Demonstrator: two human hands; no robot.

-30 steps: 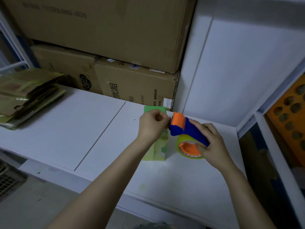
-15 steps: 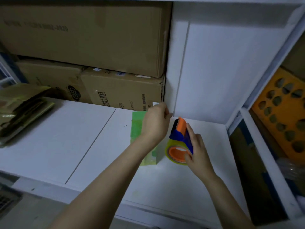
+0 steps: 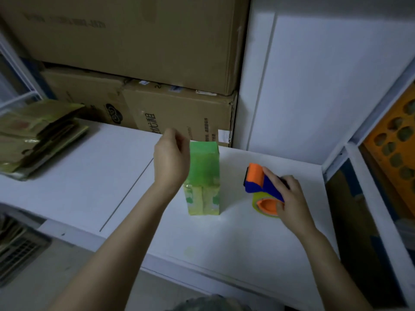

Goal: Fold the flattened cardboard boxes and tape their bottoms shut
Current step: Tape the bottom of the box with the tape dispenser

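Progress looks partial: one green box (image 3: 203, 176) stands folded and upright on the white table (image 3: 89, 176), just right of your left hand (image 3: 171, 162). A glossy strip of clear tape seems to run over its upturned end and down the near face, so I judge that bottom sealed or nearly so. Your left hand shows only its back, fingers curled toward the box's edge; whether it pinches the box or merely hangs beside it cannot be told. Your right hand (image 3: 292, 203) is wrapped around the blue-and-orange tape dispenser (image 3: 258, 181), which sits on the table well right of the box, apart from it. Far out beyond your left hand lies a stack of flattened boxes (image 3: 38, 135), so most of the folding and taping likely remains. The green box is closed on top, so its inside is hidden. The brown cartons (image 3: 179, 117) behind your left hand are shut too. Past your right hand, an orange tray (image 3: 390, 140) has dark rounded shapes in its holes, too dim to name.
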